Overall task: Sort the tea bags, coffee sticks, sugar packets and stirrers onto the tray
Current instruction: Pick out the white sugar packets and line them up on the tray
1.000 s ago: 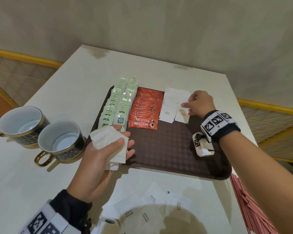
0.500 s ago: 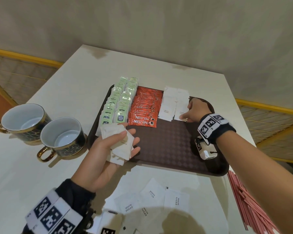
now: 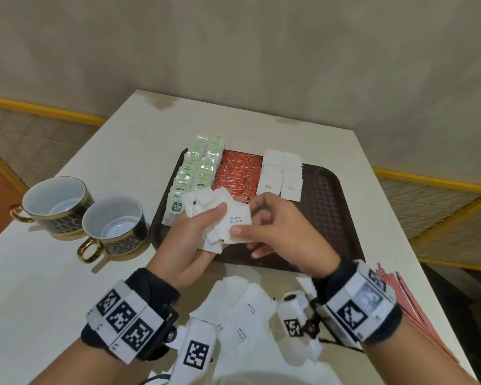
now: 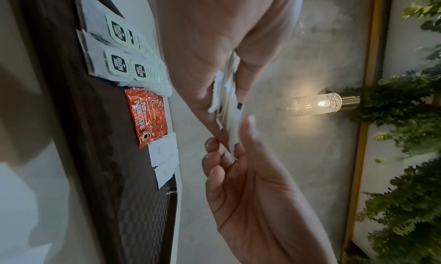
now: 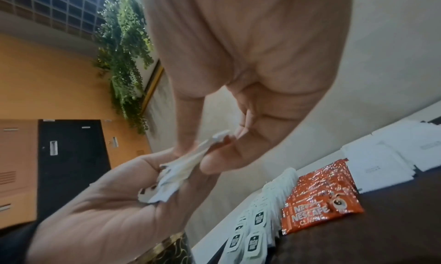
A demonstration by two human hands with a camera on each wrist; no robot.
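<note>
At the centre of the head view, the left hand (image 3: 189, 240) grips a fanned bundle of white sugar packets (image 3: 206, 204) over the near edge of the brown tray (image 3: 328, 207), thumb curled across them. The right hand (image 3: 283, 240) pinches the front packet (image 3: 238, 223), marked WHITE SUGAR, between thumb and fingertips. On the tray, 2 columns of green tea bags (image 3: 197, 170) lie at the left, red coffee sticks (image 3: 238, 173) beside them, and laid sugar packets (image 3: 281, 173) further right. More loose packets (image 3: 242, 307) lie on the table (image 3: 67, 301) at the lower centre. Red stirrers (image 3: 408, 309) sit at the lower right, 2 cups (image 3: 111, 226) at the left.
</note>
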